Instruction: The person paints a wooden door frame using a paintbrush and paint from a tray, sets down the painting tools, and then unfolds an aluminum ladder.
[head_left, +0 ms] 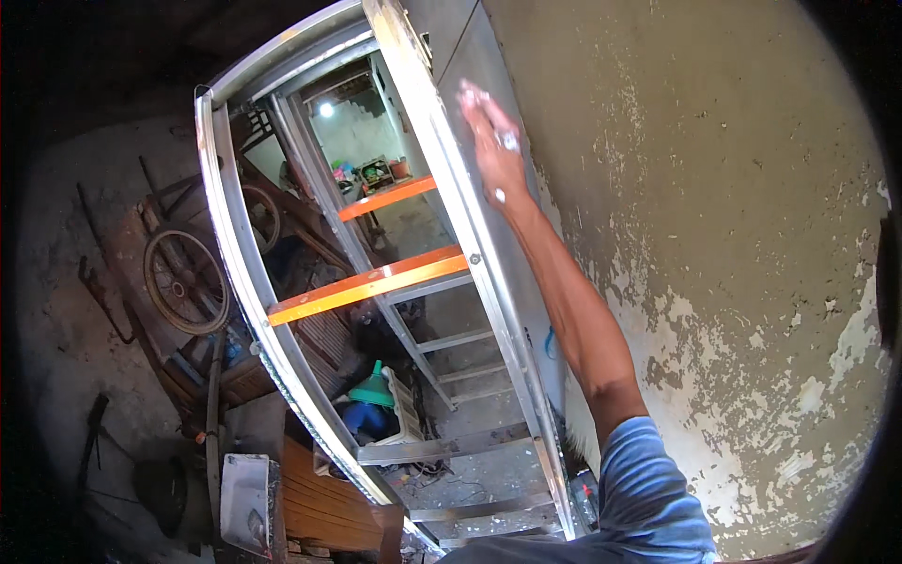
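My right hand (490, 136) is raised beside the ladder's right rail, in front of a grey wall panel (474, 66). Its fingers are stretched upward, close together, and the palm is partly hidden. White paste-like smears show on the fingers and wrist; whether the fingertips touch the panel I cannot tell. A metal stepladder (437, 141) with two orange crosspieces (395, 274) stands directly in front of me. White stains mark its top and rails. My left hand is out of the picture.
A brown wall (714, 188) with flaking paint rises at right. Below left are a spoked wheel (186, 282), long poles, a white basin (247, 503) and brown boards (329, 498). Through the ladder show a green funnel (373, 387), a pale crate (406, 409) and a lit room.
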Demonstrator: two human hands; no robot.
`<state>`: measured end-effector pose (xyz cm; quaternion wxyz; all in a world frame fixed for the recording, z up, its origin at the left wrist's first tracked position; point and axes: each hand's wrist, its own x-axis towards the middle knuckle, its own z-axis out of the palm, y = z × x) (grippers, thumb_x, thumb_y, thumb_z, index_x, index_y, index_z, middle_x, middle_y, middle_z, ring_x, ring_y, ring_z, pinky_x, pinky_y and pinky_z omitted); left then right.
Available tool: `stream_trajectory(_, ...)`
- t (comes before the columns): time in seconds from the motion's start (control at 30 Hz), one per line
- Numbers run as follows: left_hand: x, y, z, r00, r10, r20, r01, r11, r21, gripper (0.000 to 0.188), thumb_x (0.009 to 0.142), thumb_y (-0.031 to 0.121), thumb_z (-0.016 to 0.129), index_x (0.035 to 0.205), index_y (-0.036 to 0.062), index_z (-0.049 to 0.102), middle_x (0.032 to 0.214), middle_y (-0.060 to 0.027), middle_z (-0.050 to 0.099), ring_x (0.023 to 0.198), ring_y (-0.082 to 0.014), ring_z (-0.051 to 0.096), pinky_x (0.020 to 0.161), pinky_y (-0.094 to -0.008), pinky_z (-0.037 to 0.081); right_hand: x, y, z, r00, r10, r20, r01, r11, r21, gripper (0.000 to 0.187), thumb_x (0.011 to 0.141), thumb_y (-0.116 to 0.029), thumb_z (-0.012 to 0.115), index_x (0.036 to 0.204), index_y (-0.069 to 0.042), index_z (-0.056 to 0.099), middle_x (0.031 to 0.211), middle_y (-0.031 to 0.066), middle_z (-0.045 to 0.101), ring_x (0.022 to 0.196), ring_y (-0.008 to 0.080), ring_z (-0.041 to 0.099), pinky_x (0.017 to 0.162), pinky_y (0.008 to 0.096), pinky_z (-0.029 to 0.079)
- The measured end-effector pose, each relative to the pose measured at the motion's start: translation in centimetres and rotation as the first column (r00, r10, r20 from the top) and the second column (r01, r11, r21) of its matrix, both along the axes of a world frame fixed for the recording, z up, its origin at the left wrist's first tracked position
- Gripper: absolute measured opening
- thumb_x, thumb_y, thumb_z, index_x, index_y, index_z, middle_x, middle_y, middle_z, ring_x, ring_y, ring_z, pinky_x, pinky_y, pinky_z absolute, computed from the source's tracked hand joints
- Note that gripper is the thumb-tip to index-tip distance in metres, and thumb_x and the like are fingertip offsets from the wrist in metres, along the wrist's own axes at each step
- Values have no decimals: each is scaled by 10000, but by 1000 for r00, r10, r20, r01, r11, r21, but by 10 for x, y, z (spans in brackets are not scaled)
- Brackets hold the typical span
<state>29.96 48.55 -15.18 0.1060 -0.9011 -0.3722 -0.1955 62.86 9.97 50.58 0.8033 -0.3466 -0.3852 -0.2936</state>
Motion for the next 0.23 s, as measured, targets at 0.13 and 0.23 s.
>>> stream_trajectory(0.13,4,-20,10,973,130,193,-94,978,-188,537,631,309,594,989,-64,451,898,-220,448,838,-328,482,673,-471,409,-3,-6,37,984,-152,93,151,988,25,310,837,-223,479,1085,-40,512,1005,92,552,903,141,501,804,263,383)
stream_trajectory(0.23,-4,-18,31,991,49,127,12,898,-441,573,625,296,618,1036,-48,416,1007,-220,433,949,-310,451,722,-492,391,50,9,39,982,-125,-140,131,991,31,288,832,-219,466,1067,-62,519,968,92,553,843,165,513,759,279,395)
